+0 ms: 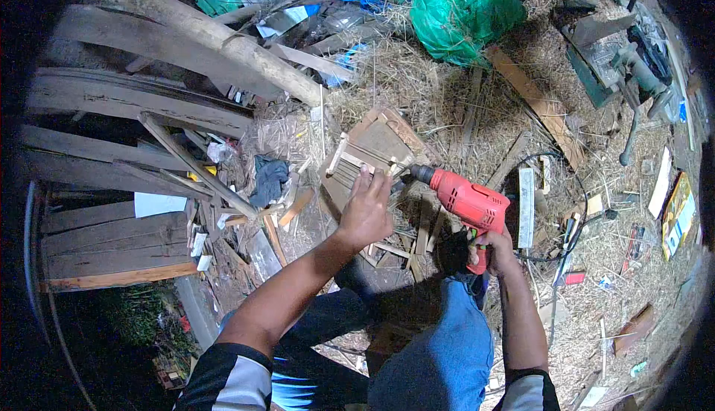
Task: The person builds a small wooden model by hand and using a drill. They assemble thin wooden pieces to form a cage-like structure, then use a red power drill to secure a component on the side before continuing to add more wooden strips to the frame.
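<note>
My right hand [494,248] is wrapped round the handle of a red corded power drill [471,201]. The drill lies nearly level, and its bit points left at the right end of a small wooden frame [357,159] made of thin strips. Over the near edge of that frame lies my left hand [368,213], its fingers stretched forward onto the strips. Underneath, a flat wooden board [391,131] bears the frame. Whether the bit has entered the wood is too small to tell.
A black cord [577,187] loops right of the drill. Wood offcuts and shavings litter the ground. A green plastic bag [462,16] lies at the far side, a metal vise [637,68] far right. Planks and a pole [216,35] stand at left.
</note>
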Motion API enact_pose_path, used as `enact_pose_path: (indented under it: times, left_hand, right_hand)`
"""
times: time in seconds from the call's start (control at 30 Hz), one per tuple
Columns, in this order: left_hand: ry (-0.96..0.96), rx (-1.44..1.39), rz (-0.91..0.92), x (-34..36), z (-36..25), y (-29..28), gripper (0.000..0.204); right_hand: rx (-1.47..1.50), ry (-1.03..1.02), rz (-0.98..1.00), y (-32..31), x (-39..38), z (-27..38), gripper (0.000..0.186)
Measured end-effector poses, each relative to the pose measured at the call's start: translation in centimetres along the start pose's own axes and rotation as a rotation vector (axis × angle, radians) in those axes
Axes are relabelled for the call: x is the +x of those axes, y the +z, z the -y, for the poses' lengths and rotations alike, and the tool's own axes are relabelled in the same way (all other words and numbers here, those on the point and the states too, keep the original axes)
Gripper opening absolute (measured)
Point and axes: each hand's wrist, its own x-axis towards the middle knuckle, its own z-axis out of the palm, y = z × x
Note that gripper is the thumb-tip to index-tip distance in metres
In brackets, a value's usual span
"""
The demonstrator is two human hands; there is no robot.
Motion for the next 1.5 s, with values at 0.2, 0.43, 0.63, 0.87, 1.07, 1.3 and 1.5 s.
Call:
enact_pose_path:
  times: [0.2, 0.43, 0.63, 0.87, 1.07, 1.3, 1.5]
  left_hand:
    - [0.005, 0.021, -0.021, -0.1, 0.0, 0.2, 0.077]
    - [-0.004, 0.051, 0.013, 0.1, -0.3, -0.2, 0.079]
    - [-0.010, 0.031, 0.024, 0.1, -0.2, -0.2, 0.079]
    - [-0.002, 0.033, 0.013, 0.0, -0.1, -0.1, 0.079]
    - [-0.007, 0.037, 0.020, 0.0, -0.2, -0.1, 0.082]
    - [0.002, 0.033, 0.008, 0.0, 0.1, 0.1, 0.082]
    - [0.009, 0.040, -0.009, 0.0, 0.0, 0.0, 0.081]
  right_hand:
    - [0.039, 0.052, 0.002, -0.7, 0.2, -0.7, 0.034]
    - [0.030, 0.074, -0.071, -1.4, 0.4, -1.2, 0.035]
    - [0.000, 0.026, -0.006, 0.1, 0.0, -0.1, 0.032]
    - [-0.013, 0.026, -0.037, -0.2, 0.2, -0.5, 0.034]
    - [0.024, 0.035, -0.024, 0.2, 0.0, 0.0, 0.036]
    - [-0.003, 0.032, 0.000, -0.3, 0.2, -0.3, 0.036]
    - [0.011, 0.057, -0.009, 0.0, 0.1, 0.0, 0.035]
